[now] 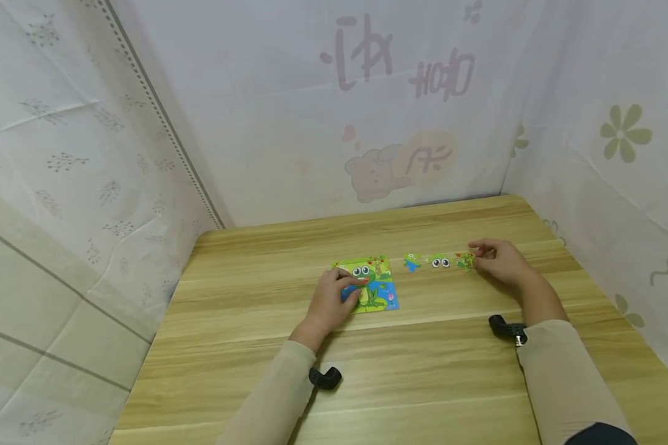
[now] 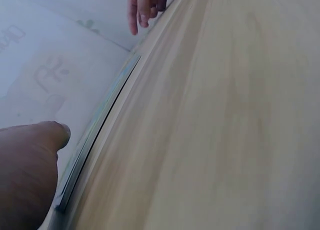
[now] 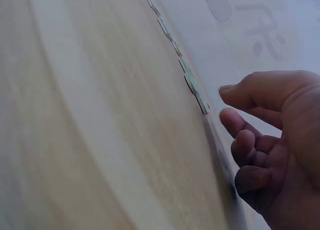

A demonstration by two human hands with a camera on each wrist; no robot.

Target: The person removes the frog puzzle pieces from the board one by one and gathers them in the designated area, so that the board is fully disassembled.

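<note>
A square jigsaw puzzle (image 1: 383, 287) with a green frog on it lies flat on the wooden table. My left hand (image 1: 328, 295) rests on its left part and covers some of the picture. To the puzzle's right, loose puzzle pieces lie in a row: a green and blue piece (image 1: 412, 263), a piece with two eyes (image 1: 440, 262) and a green and red piece (image 1: 464, 261). At the row's right end is my right hand (image 1: 501, 262), fingertips beside the last piece. In the right wrist view, thumb and forefinger of the right hand (image 3: 280, 135) stand apart with nothing between them.
The wooden table (image 1: 245, 334) reaches to a printed curtain (image 1: 267, 123) at the back, with more curtain on both sides. A black wrist camera (image 1: 325, 377) sits by the left cuff, another black wrist camera (image 1: 506, 329) by the right.
</note>
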